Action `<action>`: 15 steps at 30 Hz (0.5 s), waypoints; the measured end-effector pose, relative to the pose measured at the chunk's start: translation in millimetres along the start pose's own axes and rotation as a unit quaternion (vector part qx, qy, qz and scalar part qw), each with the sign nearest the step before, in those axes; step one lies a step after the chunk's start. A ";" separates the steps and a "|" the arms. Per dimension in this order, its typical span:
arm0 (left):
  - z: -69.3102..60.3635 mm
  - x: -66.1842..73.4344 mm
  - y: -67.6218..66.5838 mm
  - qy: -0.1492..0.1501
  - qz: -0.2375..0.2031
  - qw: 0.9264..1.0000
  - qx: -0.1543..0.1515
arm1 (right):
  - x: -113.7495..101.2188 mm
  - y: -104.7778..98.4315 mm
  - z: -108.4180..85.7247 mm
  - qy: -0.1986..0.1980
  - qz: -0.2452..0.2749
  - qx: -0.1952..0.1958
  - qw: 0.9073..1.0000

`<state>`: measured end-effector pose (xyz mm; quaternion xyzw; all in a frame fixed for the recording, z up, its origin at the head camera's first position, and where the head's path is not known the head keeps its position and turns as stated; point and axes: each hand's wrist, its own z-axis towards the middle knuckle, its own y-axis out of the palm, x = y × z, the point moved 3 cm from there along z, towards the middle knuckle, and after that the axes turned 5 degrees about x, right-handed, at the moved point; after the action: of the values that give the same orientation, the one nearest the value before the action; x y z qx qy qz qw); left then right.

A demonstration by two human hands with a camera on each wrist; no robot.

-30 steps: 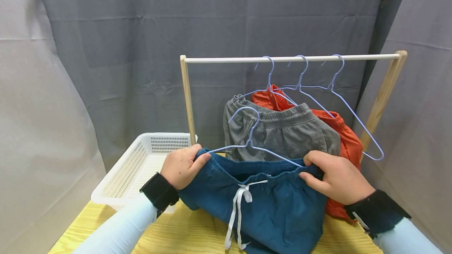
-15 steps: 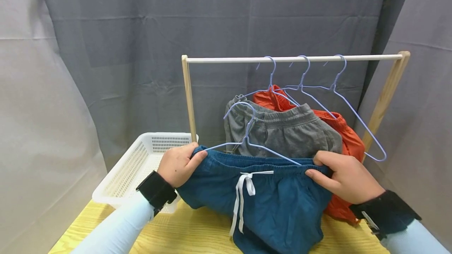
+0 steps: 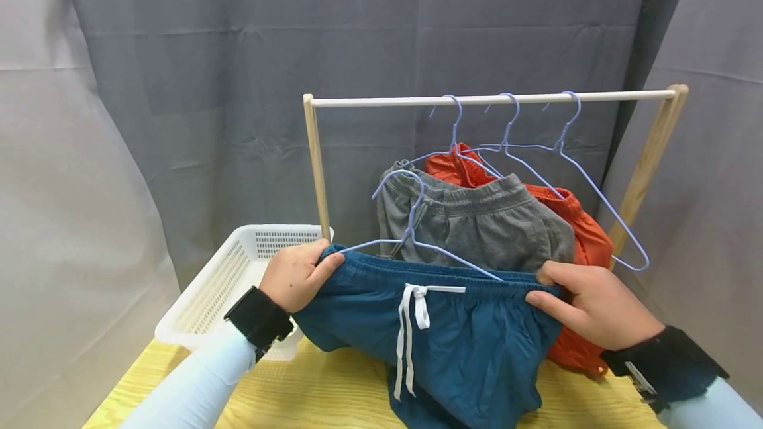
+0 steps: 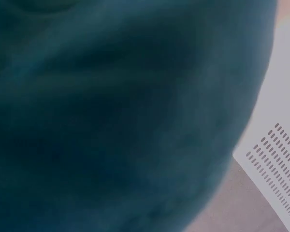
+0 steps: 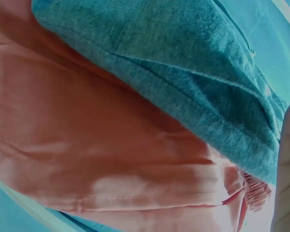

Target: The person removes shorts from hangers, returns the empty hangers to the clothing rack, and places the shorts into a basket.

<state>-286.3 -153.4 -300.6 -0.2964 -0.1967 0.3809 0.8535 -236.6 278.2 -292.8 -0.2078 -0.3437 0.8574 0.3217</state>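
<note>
Dark blue shorts (image 3: 477, 336) with a white drawstring (image 3: 408, 323) are held up by the waistband above the table. My left hand (image 3: 297, 275) pinches one end of the waistband, my right hand (image 3: 599, 303) the other. A lilac wire hanger (image 3: 411, 217) sits inside the waistband, its hook free above and its lower part hidden by the cloth. The right end of its arm stops short of my right fingers. Blue cloth (image 4: 125, 106) fills most of the left wrist view. Part of my right hand (image 5: 287, 179) shows at the edge of the right wrist view.
Behind stands a rack with a white rail (image 3: 381, 102) and wooden posts. Several lilac hangers hang from it; grey shorts (image 3: 489, 224) and orange shorts (image 3: 587, 243) are on some. A white perforated basket (image 3: 203, 310) stands left on the wood-grain table (image 3: 334, 389).
My hands have moved apart, the right one further right, and the waistband is pulled straighter. The hanger's hook has shifted left and slightly up. The rack garments look the same.
</note>
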 end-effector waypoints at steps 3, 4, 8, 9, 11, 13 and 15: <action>-0.3 -1.6 -1.4 0.004 0.004 1.000 0.006 | 1.0 -0.5 -1.1 0.002 0.005 -0.002 1.000; -0.1 -2.1 -1.5 0.005 0.005 1.000 0.007 | 1.5 -0.7 -1.7 0.005 0.006 -0.002 1.000; 0.3 -5.2 -1.3 -0.001 0.001 1.000 0.013 | 2.9 -1.9 -4.7 0.019 0.015 0.002 1.000; 0.2 -6.1 -1.3 -0.004 -0.001 1.000 0.013 | 3.1 -2.2 -5.2 0.023 0.018 0.005 1.000; -0.1 -7.7 -1.6 -0.009 -0.005 1.000 0.014 | 3.3 -2.3 -5.9 0.029 0.022 0.009 0.999; -0.4 -8.9 -2.2 -0.012 -0.009 1.000 0.015 | 3.5 -2.0 -6.2 0.033 0.024 0.013 0.999; -0.6 -9.7 -2.8 -0.011 -0.009 1.000 0.015 | 3.5 -1.6 -6.7 0.035 0.025 0.018 0.999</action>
<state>-290.6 -162.6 -300.2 -0.2772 -0.2030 0.3791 0.8592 -234.5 284.5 -296.7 -0.2402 -0.3114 0.8637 0.3152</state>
